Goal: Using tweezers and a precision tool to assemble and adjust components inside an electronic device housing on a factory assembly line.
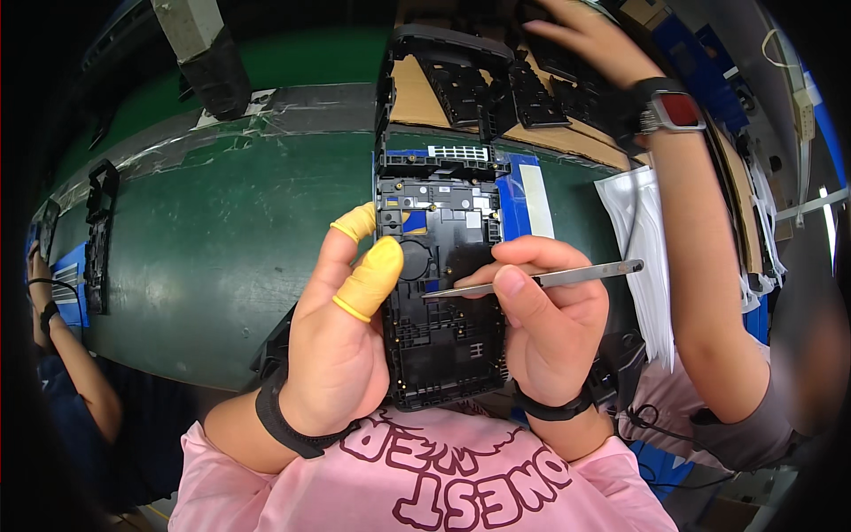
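In front of me is a black plastic housing (pixel 456 346) with ribs, small brass-coloured inserts and a round recess. My left hand (pixel 341 310), in yellow finger cots (pixel 368 279) on thumb and a finger, grips its left edge. Metal tweezers (pixel 576 275) are pinched in my right hand (pixel 554 310). Their tips point left over the middle of the housing, near a small blue spot below the round recess; whether they hold anything is too small to tell. Black bands circle both my wrists.
A co-worker's arm (pixel 700 239) with a watch reaches in at right, over cardboard (pixel 576 146) bearing several black housings (pixel 536 93). White bags (pixel 638 239) lie beside it. Another black frame (pixel 99 239) sits on the green mat (pixel 222 230) at left, near another person's arm (pixel 84 372).
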The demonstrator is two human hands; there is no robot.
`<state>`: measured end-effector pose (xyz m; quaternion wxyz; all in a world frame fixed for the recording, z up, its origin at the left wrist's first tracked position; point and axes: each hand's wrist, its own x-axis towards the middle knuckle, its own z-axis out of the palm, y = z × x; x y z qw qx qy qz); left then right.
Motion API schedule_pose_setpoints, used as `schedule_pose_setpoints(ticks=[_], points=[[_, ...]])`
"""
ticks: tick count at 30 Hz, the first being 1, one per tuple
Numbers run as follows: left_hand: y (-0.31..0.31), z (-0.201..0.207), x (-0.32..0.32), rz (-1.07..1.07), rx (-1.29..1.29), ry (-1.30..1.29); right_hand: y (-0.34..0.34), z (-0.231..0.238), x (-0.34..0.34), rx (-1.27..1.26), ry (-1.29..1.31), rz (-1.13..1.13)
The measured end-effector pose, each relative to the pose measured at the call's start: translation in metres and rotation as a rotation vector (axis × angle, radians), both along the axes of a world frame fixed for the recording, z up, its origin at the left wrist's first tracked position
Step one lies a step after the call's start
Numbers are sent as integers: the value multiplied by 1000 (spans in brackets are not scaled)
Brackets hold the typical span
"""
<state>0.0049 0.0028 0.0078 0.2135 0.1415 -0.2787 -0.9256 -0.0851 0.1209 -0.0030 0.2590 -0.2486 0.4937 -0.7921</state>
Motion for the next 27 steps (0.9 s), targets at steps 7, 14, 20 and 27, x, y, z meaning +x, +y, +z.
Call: schedule_pose_setpoints(ticks=[7,14,20,27], points=[[-4,-2,1,-22,-224,-114,-2,0,-4,-68,-24,-14],[-123,2,-97,-168,-611,-205,35,-15,-28,-187,-148,-237],[-247,-42,-188,879,-1868,-1052,63,-25,-20,-36,-170,-350],[-135,-26,-235,-78,-1878,-1197,80,-19,-28,4,-169,-411]])
